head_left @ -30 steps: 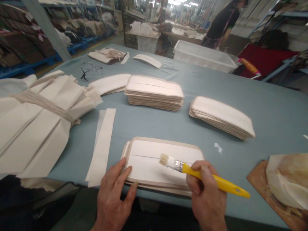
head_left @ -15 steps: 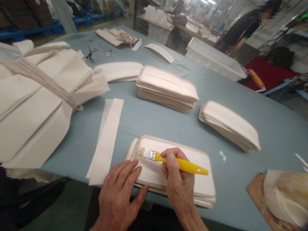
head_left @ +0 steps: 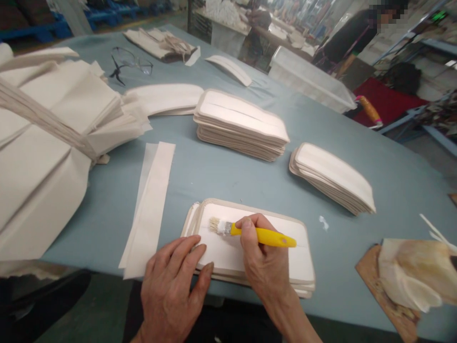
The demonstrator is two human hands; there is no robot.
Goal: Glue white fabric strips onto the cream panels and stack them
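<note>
A paintbrush (head_left: 276, 237) with a yellow handle is pinched in my right hand (head_left: 262, 255). Its pale bristles, whitish near the ferrule, rest on or just over the white panel (head_left: 224, 255) on top of a small stack. That panel is a rounded rectangle with a beige edge. My left hand (head_left: 174, 281) lies with fingers stretched out, its fingertips at the stack's left end and near edge. Just left of the stack lie long off-white strips (head_left: 152, 214).
Behind stand two stacks of similar panels, a tall stack (head_left: 241, 124) and a curved stack (head_left: 332, 176). A tied bundle of beige pieces (head_left: 53, 119) fills the left. Eyeglasses (head_left: 132, 62) and a clear plastic bin (head_left: 310, 81) sit farther back. A person (head_left: 348, 35) stands beyond.
The brush has shifted slightly on the white panel, its handle now closer to level. My left hand stays at the stack's left end. The whole view has moved a little.
</note>
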